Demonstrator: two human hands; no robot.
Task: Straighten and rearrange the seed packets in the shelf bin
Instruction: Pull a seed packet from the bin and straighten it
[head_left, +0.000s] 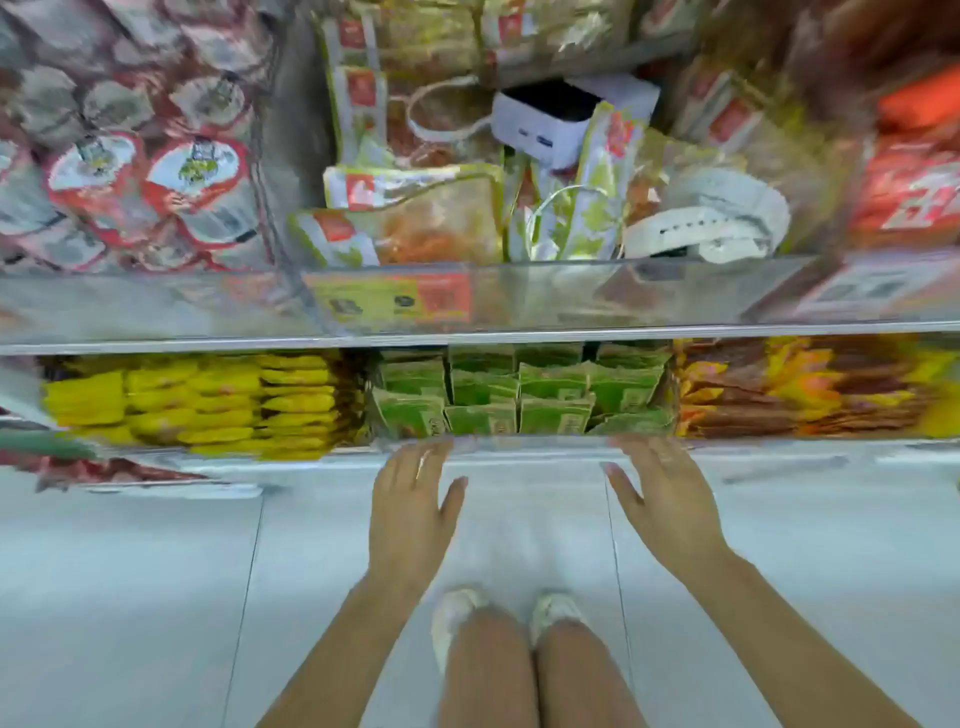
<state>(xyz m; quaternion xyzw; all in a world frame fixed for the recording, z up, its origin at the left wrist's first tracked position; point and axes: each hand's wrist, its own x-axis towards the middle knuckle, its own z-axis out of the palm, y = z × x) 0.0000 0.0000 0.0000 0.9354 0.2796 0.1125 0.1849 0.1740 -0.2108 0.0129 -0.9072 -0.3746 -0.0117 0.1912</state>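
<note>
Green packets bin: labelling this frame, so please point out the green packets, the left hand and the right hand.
green packets (519, 389), head view, middle of the stack
left hand (410, 499), head view, back of hand
right hand (665, 493), head view, back of hand

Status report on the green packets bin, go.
Left hand and right hand open, fingertips at bin's front edge. Green packets in rows, untouched. Nothing blocking.

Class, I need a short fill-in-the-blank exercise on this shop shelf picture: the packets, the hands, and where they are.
1. The green packets lie in the ____ bin of the lower shelf, between two others.
2. The packets left of the green ones are ____ in colour.
3. Both the left hand and the right hand have fingers that are ____, holding nothing.
4. Below the hands, the person's shoes stand on a pale ____.

Missing words: middle; yellow; straight; floor
</note>
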